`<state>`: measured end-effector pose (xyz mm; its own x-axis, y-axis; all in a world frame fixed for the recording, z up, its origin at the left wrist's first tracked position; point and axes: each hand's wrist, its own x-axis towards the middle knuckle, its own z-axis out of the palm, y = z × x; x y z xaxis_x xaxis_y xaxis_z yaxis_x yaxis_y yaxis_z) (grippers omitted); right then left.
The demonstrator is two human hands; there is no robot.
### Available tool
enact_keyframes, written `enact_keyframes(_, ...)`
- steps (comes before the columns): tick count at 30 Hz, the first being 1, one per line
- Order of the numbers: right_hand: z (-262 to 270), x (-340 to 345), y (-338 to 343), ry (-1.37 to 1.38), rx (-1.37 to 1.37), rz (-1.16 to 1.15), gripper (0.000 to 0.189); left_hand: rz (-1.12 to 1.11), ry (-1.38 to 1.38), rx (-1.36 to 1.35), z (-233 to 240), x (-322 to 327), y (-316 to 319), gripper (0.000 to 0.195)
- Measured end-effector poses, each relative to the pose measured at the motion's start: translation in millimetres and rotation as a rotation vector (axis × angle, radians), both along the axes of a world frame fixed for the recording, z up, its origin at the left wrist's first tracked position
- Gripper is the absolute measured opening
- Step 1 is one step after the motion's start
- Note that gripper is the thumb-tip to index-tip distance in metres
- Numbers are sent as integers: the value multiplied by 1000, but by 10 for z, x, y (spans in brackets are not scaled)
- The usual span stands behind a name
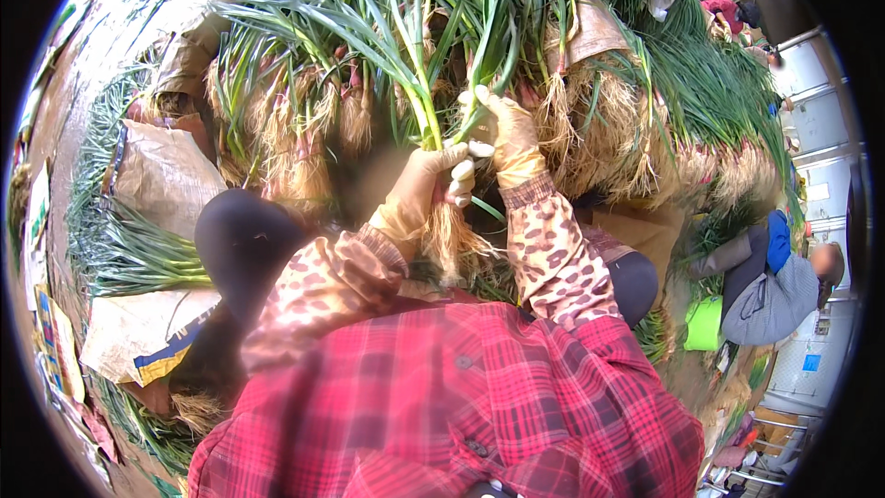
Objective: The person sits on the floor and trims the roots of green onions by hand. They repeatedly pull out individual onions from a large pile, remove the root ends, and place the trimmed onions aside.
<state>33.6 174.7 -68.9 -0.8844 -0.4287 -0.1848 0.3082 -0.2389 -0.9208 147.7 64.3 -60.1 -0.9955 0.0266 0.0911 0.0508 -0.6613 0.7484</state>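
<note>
My left hand (432,180), in a pale rubber glove, is closed around the lower stems of a few green onion plants (430,126), whose stringy roots hang below the fist. Beside it my right hand (505,126), gloved too, pinches a green stalk of the same bunch between thumb and fingers. The two hands are close together. Just beyond them lies a large heap of green onions (304,111) with long leaves and tan roots.
Brown sacking (594,31) lies over part of the heap. More green onions (155,252) rest on a printed sack (148,332) at the left. At the right a person in grey (771,301) sits by a bright green stool or tub (704,324). Further people are at the upper right.
</note>
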Motion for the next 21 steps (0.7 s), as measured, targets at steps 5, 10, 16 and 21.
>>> enact_keyframes(5, 91, 29, 36, 39, -107, -295, 23, 2, -2, 1, -8, 28, 40, 22)
enact_keyframes(10, 133, 2, -101, 20, -186, -270, 27, 5, -2, -2, 5, 23, 19, 21)
enact_keyframes(16, 514, 155, 535, 311, 87, -457, 18, 17, -4, -9, 0, 15, -14, 21)
enact_keyframes(21, 393, -286, 477, 403, 136, -106, 20, 18, -10, -13, 12, 28, 89, 21)
